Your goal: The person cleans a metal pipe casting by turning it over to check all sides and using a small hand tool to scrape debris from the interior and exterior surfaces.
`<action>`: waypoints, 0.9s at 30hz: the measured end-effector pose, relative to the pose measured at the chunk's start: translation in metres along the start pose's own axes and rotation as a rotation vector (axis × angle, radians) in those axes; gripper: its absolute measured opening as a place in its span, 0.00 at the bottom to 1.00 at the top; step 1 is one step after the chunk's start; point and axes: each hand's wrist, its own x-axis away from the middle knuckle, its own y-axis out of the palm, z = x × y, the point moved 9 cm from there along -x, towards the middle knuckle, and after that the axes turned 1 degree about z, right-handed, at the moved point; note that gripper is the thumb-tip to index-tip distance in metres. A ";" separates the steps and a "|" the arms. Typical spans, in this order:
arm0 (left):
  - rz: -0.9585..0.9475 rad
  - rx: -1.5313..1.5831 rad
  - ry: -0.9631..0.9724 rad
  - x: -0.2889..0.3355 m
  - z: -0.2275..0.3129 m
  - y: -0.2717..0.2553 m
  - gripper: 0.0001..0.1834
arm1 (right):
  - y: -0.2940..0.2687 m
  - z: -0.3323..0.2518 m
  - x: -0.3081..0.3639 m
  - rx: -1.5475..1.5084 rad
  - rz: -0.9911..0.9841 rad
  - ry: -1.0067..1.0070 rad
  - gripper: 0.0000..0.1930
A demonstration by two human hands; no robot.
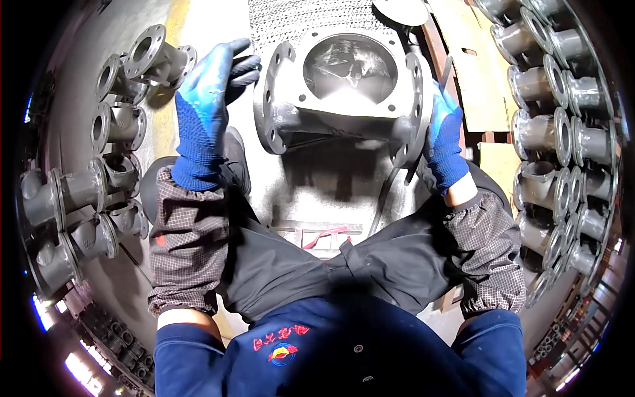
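Grey flanged casting (347, 111) right before me, round opening upward, grey fittings (122, 126) toward the left edge of the floor (132, 278), my left hand (208, 83) empty, fingers (245, 64) loosely apart, near the left flange (263, 119), my right hand (443, 116) at the right flange (417, 112), grip unclear, stacked fittings (539, 135) far right.

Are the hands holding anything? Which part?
The left hand holds nothing; the right hand is at the right flange of the gray casting; whether it grips can't be told.

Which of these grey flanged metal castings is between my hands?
The large grey metal casting with the square top flange; the grey left-side castings and grey right-side castings lie farther out.
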 end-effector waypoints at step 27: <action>-0.363 0.253 -0.054 -0.026 -0.082 0.056 0.23 | -0.018 0.009 -0.026 0.710 0.009 -0.485 0.15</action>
